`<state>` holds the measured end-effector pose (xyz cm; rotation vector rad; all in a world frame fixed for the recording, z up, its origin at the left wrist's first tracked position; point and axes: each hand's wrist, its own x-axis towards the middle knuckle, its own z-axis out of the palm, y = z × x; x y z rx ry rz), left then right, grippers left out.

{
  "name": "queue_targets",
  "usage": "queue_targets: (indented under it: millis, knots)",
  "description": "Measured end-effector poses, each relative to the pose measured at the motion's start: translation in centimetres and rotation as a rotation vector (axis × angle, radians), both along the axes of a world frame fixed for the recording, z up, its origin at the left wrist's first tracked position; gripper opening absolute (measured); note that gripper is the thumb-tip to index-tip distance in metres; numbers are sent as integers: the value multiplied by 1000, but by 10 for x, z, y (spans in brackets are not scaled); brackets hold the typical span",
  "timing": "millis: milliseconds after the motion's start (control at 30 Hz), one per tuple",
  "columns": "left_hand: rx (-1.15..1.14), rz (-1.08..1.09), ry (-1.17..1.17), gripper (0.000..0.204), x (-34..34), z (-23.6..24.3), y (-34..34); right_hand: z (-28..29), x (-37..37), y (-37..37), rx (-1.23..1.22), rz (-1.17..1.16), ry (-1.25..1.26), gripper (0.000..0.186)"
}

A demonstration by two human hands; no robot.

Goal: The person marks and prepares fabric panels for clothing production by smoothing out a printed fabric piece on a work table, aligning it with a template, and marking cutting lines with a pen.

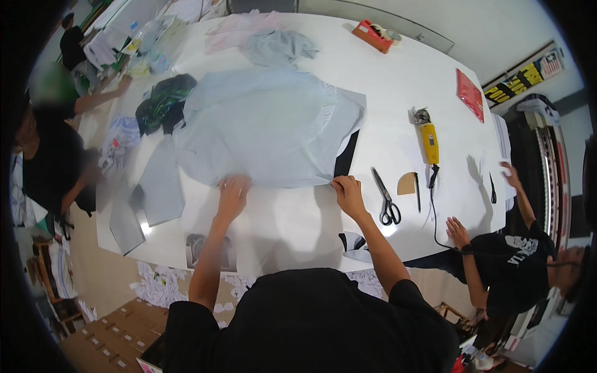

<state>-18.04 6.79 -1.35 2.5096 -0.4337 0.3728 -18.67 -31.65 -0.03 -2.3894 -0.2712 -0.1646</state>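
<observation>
A large light-grey cloth piece, with a pale print near its right side, lies spread on the white table in front of me. My right hand pinches its near right corner. At the near edge, further left, the fingers of my left hand are curled on the same cloth; that hand is slightly blurred. Black fabric shows from under the cloth's right side. To the right of my right hand lie black-handled scissors.
A yellow electric cutter with a cord, a tan curved template and a red tape dispenser sit on the table. Dark patterned cloth and grey pieces lie left. Other people stand at both sides.
</observation>
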Motion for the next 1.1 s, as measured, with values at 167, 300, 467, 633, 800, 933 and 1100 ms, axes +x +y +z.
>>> queue_targets:
  millis: [167,300,467,633,800,933,1100]
  knots:
    - [-304,64,204,32,-6,69,-22,89,20,-17,472,-60,216,20]
    - [91,-98,153,34,-1,128,-13,200,50,-48,352,121,286,30]
    - [59,166,-25,34,25,110,65,328,60,-49,-5,318,290,27]
    - [-246,362,3,34,23,108,168,374,62,-87,-92,317,-3,21]
    - [-309,168,225,25,-11,221,211,379,35,-155,260,316,-45,12]
    - [-576,307,-83,24,-14,283,236,372,71,-174,679,224,-185,11]
    - [-350,291,-149,35,55,317,285,345,163,-132,671,15,-180,22]
